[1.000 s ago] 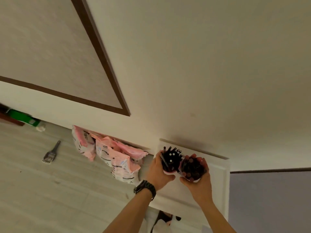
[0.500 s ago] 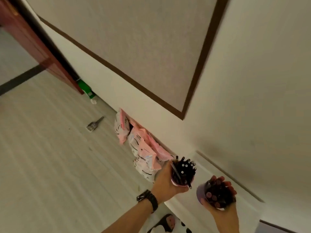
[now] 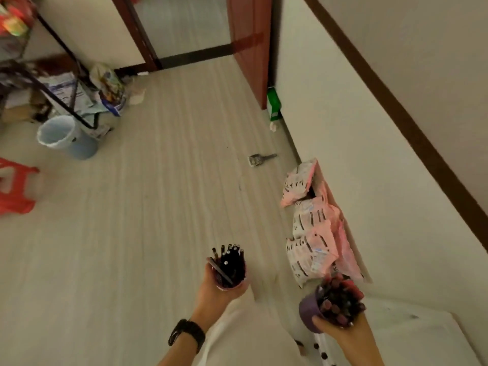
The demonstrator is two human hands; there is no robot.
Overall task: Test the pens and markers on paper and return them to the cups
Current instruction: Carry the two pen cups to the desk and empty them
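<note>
Both cups are held in the air over the floor (image 3: pixel 132 233). Purple cup (image 3: pixel 309 310): right hand (image 3: pixel 340 330), fingers curled round the lower wall. It's packed with markers (image 3: pixel 340 299), so probably top-heavy; grip low, keep upright. Pink cup (image 3: pixel 232 282): left hand (image 3: pixel 215 293) grips the wall. Pens (image 3: pixel 231 262) stand loose, look light and slick, and would likely spill if tipped.

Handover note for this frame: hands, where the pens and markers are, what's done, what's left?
Left hand grips the pink cup full of pens.
Right hand grips the purple cup full of markers.
Both cups are held above the floor.
No paper in view; no testing shown.
Left: find paper, test each, return them to the cups.
</note>
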